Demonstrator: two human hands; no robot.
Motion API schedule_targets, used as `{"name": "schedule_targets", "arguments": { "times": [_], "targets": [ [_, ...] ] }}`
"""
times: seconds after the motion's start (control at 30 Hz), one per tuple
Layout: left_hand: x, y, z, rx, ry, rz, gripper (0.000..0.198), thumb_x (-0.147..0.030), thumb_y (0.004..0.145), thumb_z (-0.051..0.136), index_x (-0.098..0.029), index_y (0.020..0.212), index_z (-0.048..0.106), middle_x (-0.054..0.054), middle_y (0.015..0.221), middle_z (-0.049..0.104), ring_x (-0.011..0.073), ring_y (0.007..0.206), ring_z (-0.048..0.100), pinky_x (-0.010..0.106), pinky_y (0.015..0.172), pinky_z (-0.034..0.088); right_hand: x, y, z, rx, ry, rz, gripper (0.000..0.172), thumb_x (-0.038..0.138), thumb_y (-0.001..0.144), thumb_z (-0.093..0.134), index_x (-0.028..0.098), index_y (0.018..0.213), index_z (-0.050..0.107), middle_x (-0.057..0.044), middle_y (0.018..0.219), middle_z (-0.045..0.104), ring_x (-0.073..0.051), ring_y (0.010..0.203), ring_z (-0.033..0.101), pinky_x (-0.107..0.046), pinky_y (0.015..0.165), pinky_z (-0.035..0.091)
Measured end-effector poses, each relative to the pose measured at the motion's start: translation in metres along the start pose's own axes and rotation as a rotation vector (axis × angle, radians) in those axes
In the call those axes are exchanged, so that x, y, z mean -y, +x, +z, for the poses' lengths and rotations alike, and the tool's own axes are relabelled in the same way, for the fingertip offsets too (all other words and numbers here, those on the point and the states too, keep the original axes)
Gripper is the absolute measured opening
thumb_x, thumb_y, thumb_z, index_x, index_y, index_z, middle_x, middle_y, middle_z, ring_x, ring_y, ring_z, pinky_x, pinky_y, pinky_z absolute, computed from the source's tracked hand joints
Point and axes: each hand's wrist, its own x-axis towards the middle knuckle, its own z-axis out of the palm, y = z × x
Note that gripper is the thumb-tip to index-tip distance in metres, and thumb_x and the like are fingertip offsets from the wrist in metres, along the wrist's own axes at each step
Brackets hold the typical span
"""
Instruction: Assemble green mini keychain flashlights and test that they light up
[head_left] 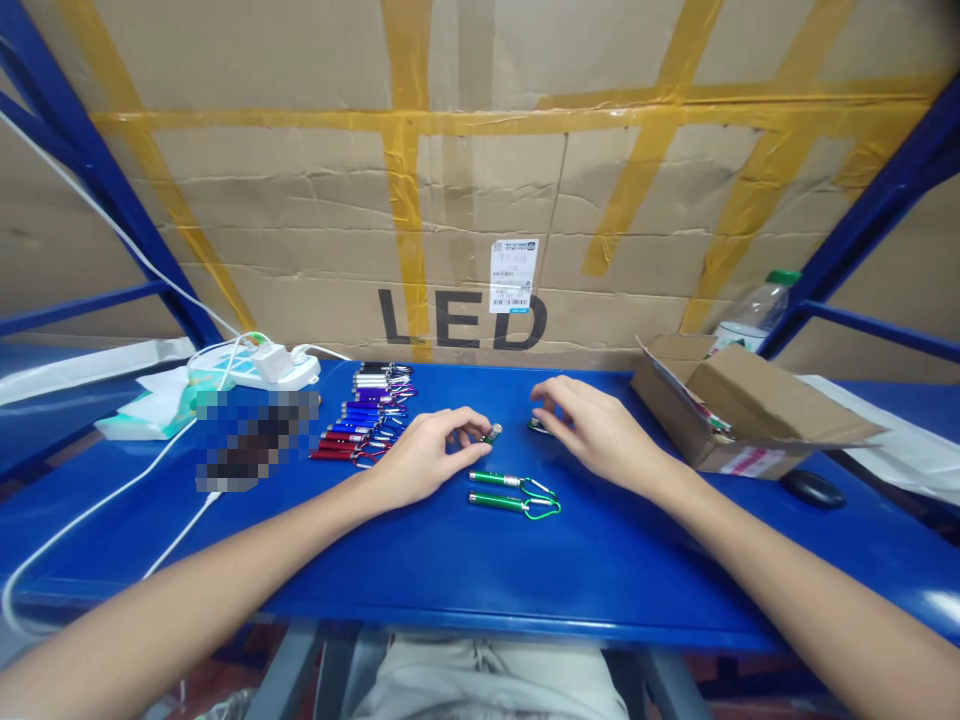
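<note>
Blue tabletop (pixel 450 570) spans the whole near view, and both bare forearms reach over its front edge. Just beyond them two green flashlights (pixel 513 491) with green clip rings lie side by side, parallel, between the hands and a little nearer than either.

The left hand (pixel 424 458) rests on the table with its fingers curled, thumb and fingertips pinched on a small green flashlight (pixel 491 434) whose silver end pokes out to the right. The right hand (pixel 592 428) lies palm down, apart from the left, its fingertips on a small dark item (pixel 537 426); whether it grips the item cannot be told.

To the right a black mouse (pixel 813 488) sits near an open cardboard box (pixel 750 405). Left of the left hand a tidy row of flashlights (pixel 364 415) runs away from the viewer, red nearest, then blue, purple and black. Farther left are a tissue pack (pixel 146 415) and a white power strip (pixel 259 368) with cables. A clear bottle (pixel 754 312) stands behind the box; the cardboard wall (pixel 300 200) at the back is marked LED, is crossed with yellow tape and carries a white label (pixel 514 275).
</note>
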Motion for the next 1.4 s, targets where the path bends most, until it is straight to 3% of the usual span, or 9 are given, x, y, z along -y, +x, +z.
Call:
{"name": "schedule_targets", "arguments": {
  "times": [0.17,0.4,0.6,0.73,0.87,1.0,1.2,1.4],
  "targets": [
    [-0.003,0.001,-0.002,-0.009,-0.031,-0.008,0.028,-0.037,0.103,0.068,-0.022,0.127,0.070,0.005,0.107,0.080,0.0195,0.092,0.074,0.030,0.083,0.057,-0.025,-0.004,0.008,0.126,-0.139,0.035,0.022,0.031,0.111,0.054,0.022,0.127,0.067,-0.013,0.112,0.068,-0.031,0.102,0.067,-0.044,0.088,0.055],
    [-0.002,0.000,-0.002,-0.029,-0.008,0.002,0.031,-0.035,0.104,0.067,-0.023,0.131,0.071,0.005,0.113,0.080,0.0197,0.095,0.072,0.032,0.086,0.056,-0.015,-0.003,0.014,0.232,-0.135,-0.016,0.017,0.020,0.111,0.051,0.021,0.114,0.068,-0.012,0.109,0.068,-0.030,0.101,0.063,-0.043,0.088,0.052],
    [-0.005,-0.001,-0.005,-0.032,0.085,0.074,0.023,-0.034,0.105,0.065,-0.024,0.123,0.075,0.005,0.121,0.079,0.0217,0.099,0.068,0.035,0.088,0.054,-0.011,-0.003,0.012,0.162,-0.007,0.002,0.016,0.018,0.109,0.051,0.022,0.105,0.065,-0.010,0.104,0.069,-0.028,0.096,0.062,-0.041,0.085,0.052],
    [-0.008,0.000,-0.006,-0.036,0.101,0.083,0.021,-0.032,0.106,0.065,-0.024,0.123,0.074,0.005,0.118,0.078,0.0229,0.101,0.067,0.035,0.090,0.052,0.003,0.003,0.007,-0.007,0.340,0.086,0.019,0.028,0.110,0.055,0.025,0.126,0.065,-0.008,0.110,0.073,-0.024,0.092,0.067,-0.038,0.084,0.055],
    [-0.009,0.000,-0.004,-0.022,0.084,0.099,0.021,-0.033,0.106,0.064,-0.024,0.123,0.073,0.005,0.110,0.075,0.0229,0.100,0.066,0.035,0.091,0.050,0.026,0.007,0.005,-0.077,0.481,0.050,0.016,0.031,0.111,0.056,0.024,0.111,0.071,-0.008,0.110,0.074,-0.024,0.101,0.069,-0.038,0.093,0.055],
    [-0.008,-0.001,-0.003,0.001,0.059,0.105,0.023,-0.036,0.109,0.061,-0.022,0.124,0.072,0.005,0.102,0.070,0.0211,0.095,0.064,0.033,0.087,0.050,0.036,0.005,0.008,-0.073,0.555,0.078,0.011,0.031,0.111,0.057,0.024,0.114,0.065,-0.006,0.105,0.073,-0.021,0.093,0.068,-0.035,0.087,0.055],
    [-0.004,-0.002,0.000,0.028,0.036,0.092,0.026,-0.037,0.111,0.057,-0.021,0.126,0.070,0.003,0.099,0.066,0.0189,0.088,0.061,0.031,0.082,0.049,0.032,0.003,0.011,0.003,0.598,0.148,0.011,0.034,0.110,0.059,0.024,0.107,0.062,-0.003,0.096,0.071,-0.020,0.087,0.067,-0.032,0.079,0.054],
    [-0.006,-0.001,0.000,0.026,0.029,0.097,0.026,-0.036,0.112,0.054,-0.020,0.123,0.071,0.005,0.107,0.070,0.0201,0.096,0.065,0.031,0.088,0.049,0.030,0.003,0.010,0.002,0.549,0.137,0.012,0.031,0.110,0.059,0.023,0.101,0.061,-0.001,0.089,0.070,-0.018,0.080,0.065,-0.029,0.075,0.050]
  ]
}}
